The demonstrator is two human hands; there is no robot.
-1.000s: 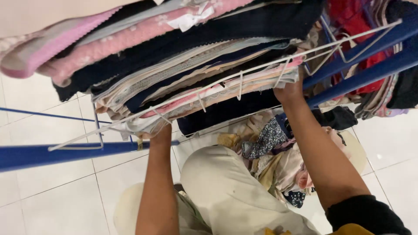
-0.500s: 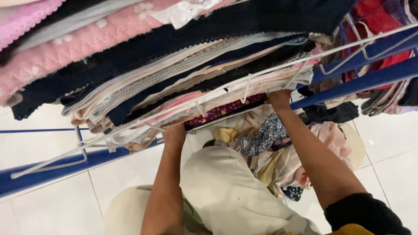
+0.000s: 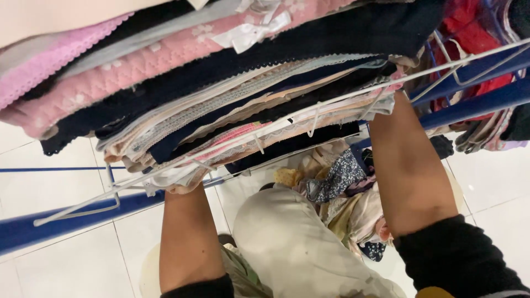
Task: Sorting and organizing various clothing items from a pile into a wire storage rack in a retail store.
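A thick stack of folded garments (image 3: 221, 94) in pink, black, navy and beige rests on a white wire shelf (image 3: 309, 113) of a blue-framed rack (image 3: 66, 215). Both my arms reach up beneath that shelf. My left forearm (image 3: 187, 243) disappears under the stack's near left corner. My right forearm (image 3: 408, 165) goes up behind its right end. Cloth and wire hide both hands, so what they touch does not show.
Below, my beige trouser leg (image 3: 292, 248) is beside a heap of loose patterned garments (image 3: 348, 193) on the white tiled floor (image 3: 66, 259). More clothes in red and dark colours hang on the rack at the right (image 3: 475, 60).
Both hands, seen at the shelf's lower edge before, have pushed further up and are now hidden behind the stack. A maroon patterned piece seen half a second ago no longer shows.
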